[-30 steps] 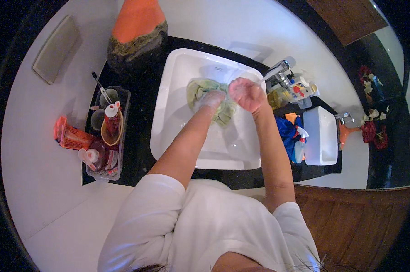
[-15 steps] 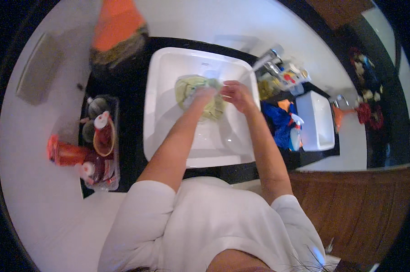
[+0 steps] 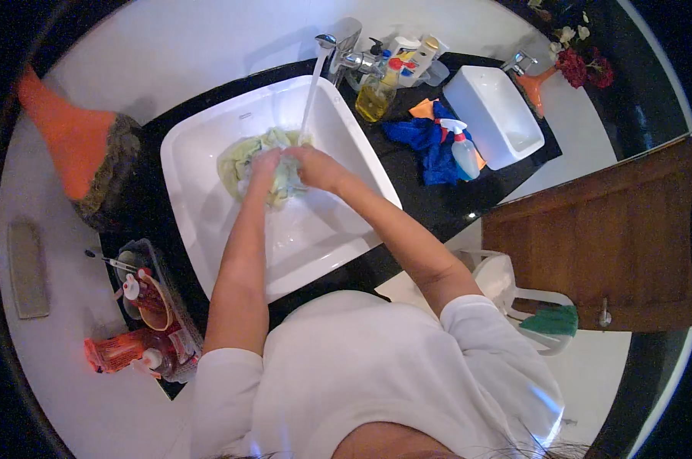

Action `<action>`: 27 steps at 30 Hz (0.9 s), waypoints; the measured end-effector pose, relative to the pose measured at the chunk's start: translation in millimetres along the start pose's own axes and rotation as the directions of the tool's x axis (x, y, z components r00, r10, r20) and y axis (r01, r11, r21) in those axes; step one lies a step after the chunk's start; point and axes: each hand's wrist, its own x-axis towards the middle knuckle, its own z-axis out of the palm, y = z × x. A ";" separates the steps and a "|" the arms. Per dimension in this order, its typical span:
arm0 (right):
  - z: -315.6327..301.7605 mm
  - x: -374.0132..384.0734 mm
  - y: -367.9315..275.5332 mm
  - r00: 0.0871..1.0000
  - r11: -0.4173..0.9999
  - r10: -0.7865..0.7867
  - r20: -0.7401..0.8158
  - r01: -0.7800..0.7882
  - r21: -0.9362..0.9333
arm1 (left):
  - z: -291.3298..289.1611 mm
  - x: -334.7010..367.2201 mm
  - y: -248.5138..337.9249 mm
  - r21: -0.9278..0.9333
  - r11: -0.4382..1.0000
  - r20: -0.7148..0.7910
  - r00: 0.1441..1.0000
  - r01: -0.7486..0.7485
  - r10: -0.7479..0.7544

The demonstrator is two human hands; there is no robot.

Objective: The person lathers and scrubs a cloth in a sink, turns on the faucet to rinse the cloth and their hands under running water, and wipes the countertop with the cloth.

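2 hands, left (image 3: 264, 162) and right (image 3: 317, 167), work at 1 cloth (image 3: 235, 170) lying in 1 white sink (image 3: 304, 275). 2 chrome faucets (image 3: 346, 61) show, 1 of them running into the sink. Right of the sink are 1 spray bottle (image 3: 464, 157), 1 blue cloth (image 3: 442, 163), 1 white rectangular basin (image 3: 480, 96) and 1 bottle of yellow liquid (image 3: 373, 102); the containers beside that bottle are too bunched to count. At the left stand 1 large orange vessel (image 3: 66, 141) and 1 filled basket (image 3: 179, 317).

The surface (image 3: 438, 210) is glossy black, set against white walls. Beyond it are 1 brown wooden door (image 3: 591, 237) and 1 white plastic chair (image 3: 495, 283) bearing 1 green cloth (image 3: 553, 321).

The cloth in the sink is pale green, wet-looking and crumpled into folds, with whitish patches near the fingers. The left grip touches it, blurred; the right grip curls narrow against its right part. Whether either has closed on fabric, I cannot tell.
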 end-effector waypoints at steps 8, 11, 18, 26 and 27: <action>10.9 21.2 32.4 0.925 0.893 0.247 -0.289 -0.101 0.439 | -24.0 -18.4 57.2 0.352 0.908 0.249 0.958 -0.228 0.144; -5.3 21.1 4.8 0.934 0.734 0.290 -0.210 -0.077 0.675 | -54.8 -43.0 115.3 0.135 0.890 0.273 0.880 -0.435 0.389; 23.8 29.0 107.2 0.920 0.766 0.374 -0.117 -0.235 0.598 | -82.5 -90.2 237.3 -0.298 0.954 0.638 0.739 -0.020 0.215; -25.6 17.7 39.6 0.943 0.122 0.311 -0.121 0.087 0.989 | -174.5 -116.4 114.6 -0.887 0.393 0.366 0.887 0.242 0.280; -40.0 13.7 26.1 0.962 -0.022 0.263 -0.072 0.081 0.996 | -178.9 -125.7 106.3 -0.891 0.384 0.345 0.911 0.242 0.228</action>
